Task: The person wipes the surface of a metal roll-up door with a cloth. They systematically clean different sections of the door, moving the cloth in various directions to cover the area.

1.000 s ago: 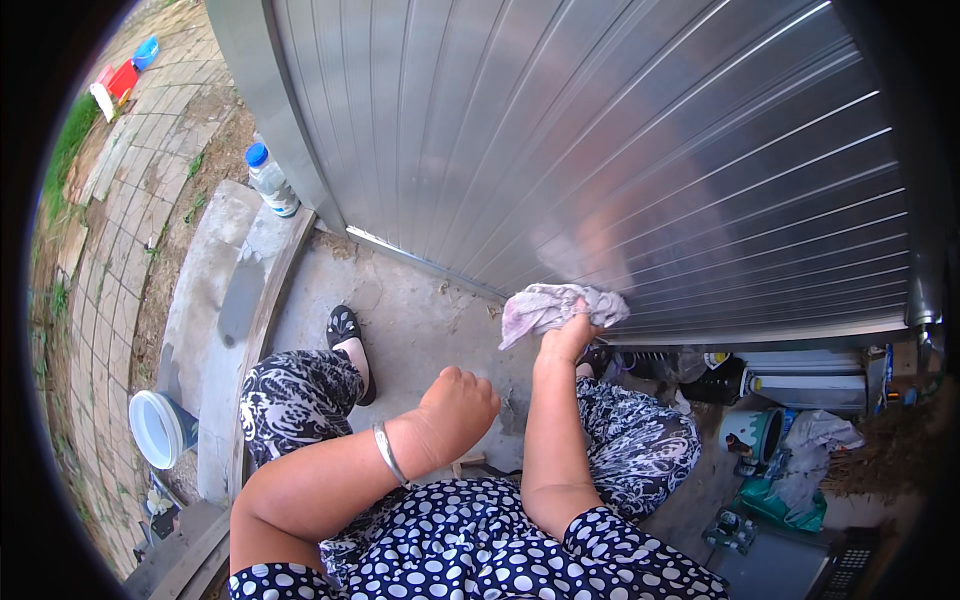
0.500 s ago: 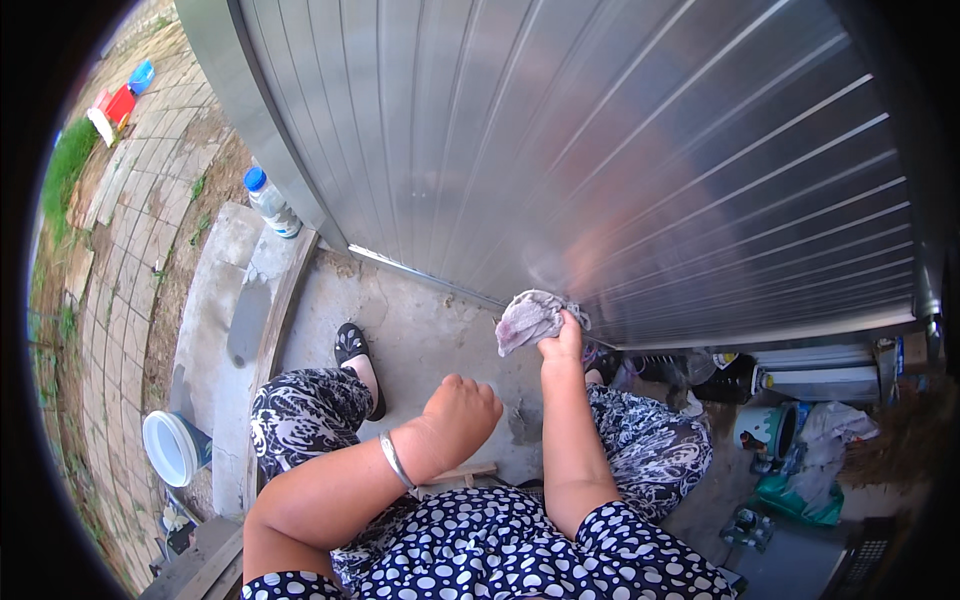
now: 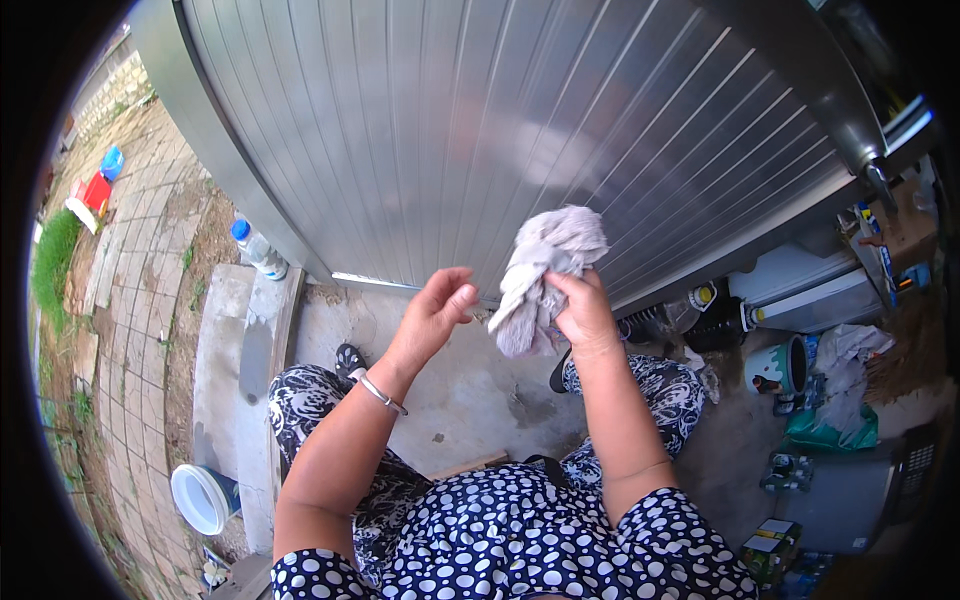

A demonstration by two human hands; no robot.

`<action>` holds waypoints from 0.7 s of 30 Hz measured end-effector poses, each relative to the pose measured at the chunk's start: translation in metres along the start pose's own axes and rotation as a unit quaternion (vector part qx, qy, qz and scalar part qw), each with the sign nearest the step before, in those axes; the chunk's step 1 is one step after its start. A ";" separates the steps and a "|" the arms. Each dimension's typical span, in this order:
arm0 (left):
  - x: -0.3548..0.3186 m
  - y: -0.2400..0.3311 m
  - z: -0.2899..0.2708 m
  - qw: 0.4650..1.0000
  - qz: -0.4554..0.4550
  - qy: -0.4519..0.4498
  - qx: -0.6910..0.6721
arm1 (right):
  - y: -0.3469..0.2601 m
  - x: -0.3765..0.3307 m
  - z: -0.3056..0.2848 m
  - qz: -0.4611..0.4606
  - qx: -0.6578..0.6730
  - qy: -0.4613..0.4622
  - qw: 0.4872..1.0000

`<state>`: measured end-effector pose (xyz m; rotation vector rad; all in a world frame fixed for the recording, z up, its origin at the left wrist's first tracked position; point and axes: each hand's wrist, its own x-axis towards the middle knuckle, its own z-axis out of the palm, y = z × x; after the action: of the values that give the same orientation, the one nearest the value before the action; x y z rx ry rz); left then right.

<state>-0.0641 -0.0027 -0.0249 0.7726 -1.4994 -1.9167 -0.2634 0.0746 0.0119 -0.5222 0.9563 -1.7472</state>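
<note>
My right hand [image 3: 582, 312] grips a crumpled grey rag [image 3: 540, 270], held up in front of a ribbed metal door [image 3: 480, 130]. The rag hangs clear of the door's surface. My left hand [image 3: 435, 312] is raised beside the rag with fingers apart, a short gap from it, holding nothing. A thin bangle sits on my left wrist. Below both hands are my patterned trousers and dotted top.
A plastic bottle with a blue cap [image 3: 258, 250] stands at the door's left corner by a concrete step [image 3: 240, 340]. A white bucket [image 3: 203, 497] lies lower left. Paint cans, a tin [image 3: 780, 365], rags and boxes crowd the ground at right.
My right hand has lifted the rag off the lower part of the door and brought it up. My left hand has risen from a loose fist near my knee and opened beside the rag.
</note>
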 end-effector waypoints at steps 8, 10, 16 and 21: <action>-0.017 -0.013 0.028 0.955 -0.103 -0.191 -0.202 | 0.029 -0.023 -0.011 -0.252 -0.625 -0.215 0.707; -0.015 -0.016 0.033 0.955 -0.118 -0.177 -0.207 | 0.016 -0.019 -0.021 -0.244 -0.599 -0.248 0.721; 0.002 0.005 0.033 0.989 -0.110 -0.092 -0.041 | -0.015 -0.025 -0.032 -0.207 -0.570 -0.222 0.764; 0.013 0.067 0.036 0.990 0.103 0.083 -0.053 | -0.039 -0.019 -0.066 -0.193 -0.741 -0.188 0.615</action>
<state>-0.0935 -0.0024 0.0464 0.6834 -1.3115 -1.7204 -0.3266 0.1214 0.0057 -2.1671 1.9190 -0.6263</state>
